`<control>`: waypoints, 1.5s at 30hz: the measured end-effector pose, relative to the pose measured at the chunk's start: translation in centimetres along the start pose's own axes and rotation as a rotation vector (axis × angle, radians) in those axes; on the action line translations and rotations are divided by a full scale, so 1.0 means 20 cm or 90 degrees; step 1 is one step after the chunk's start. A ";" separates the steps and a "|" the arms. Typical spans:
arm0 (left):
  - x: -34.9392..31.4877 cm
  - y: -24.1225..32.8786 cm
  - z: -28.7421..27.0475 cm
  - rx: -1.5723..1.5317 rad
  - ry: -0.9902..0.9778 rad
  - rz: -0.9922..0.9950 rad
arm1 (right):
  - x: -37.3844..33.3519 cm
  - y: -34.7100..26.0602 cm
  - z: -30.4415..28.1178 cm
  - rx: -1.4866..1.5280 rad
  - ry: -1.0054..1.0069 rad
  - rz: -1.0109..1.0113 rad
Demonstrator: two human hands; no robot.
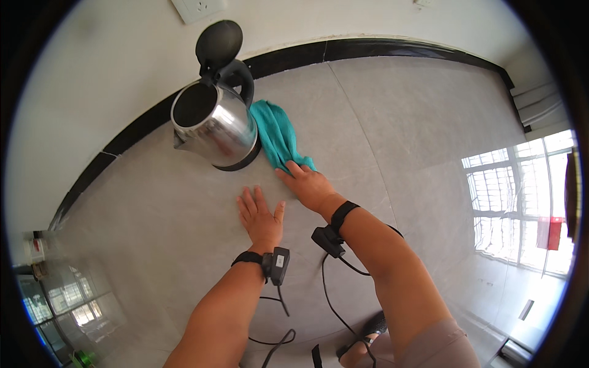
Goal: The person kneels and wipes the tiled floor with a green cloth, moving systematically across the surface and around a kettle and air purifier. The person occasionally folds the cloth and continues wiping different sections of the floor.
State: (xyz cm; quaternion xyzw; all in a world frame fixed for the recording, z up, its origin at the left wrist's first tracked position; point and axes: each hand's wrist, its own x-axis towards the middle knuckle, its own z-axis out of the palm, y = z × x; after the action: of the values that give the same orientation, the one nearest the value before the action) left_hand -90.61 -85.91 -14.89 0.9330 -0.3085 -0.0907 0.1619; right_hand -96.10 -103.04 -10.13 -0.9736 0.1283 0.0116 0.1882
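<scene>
My left hand (261, 219) lies flat on the grey tiled floor with its fingers spread and nothing in it. Just beyond and to its right, my right hand (308, 186) has its fingers on the near end of a crumpled teal cloth (274, 130), holding it against the floor. The cloth stretches away from me, right beside an electric kettle (222, 132). That kettle is shiny steel with a black base and handle, and it stands upright. Its black lid (219, 44) is swung up, and its spout points to the left.
Behind the kettle runs a black skirting board (368, 47) below a white wall with a socket (199, 7). Black cables (325, 288) hang from the wrist-worn devices. A shod foot (371, 331) is near the lower edge. Window light reflects off the right side of the floor.
</scene>
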 end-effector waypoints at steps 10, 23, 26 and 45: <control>-0.02 0.13 -0.04 0.110 0.044 -0.026 | 0.42 0.73 -0.17 -0.083 0.031 0.307; -0.02 0.12 -0.02 0.151 0.049 -0.029 | -2.04 2.05 -0.34 0.426 0.264 1.120; -0.02 0.09 0.01 0.169 0.056 -0.011 | -2.16 1.81 -0.45 0.287 0.237 0.906; -0.23 0.24 -0.12 0.142 -0.380 -0.121 | -1.02 0.80 -0.27 0.125 0.055 0.443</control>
State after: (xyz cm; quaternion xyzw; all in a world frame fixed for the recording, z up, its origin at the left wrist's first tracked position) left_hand -96.36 -86.21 -10.66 0.9017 -0.2622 -0.3405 -0.0477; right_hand -119.98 -114.33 -9.45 -0.8485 0.4605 0.0213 0.2600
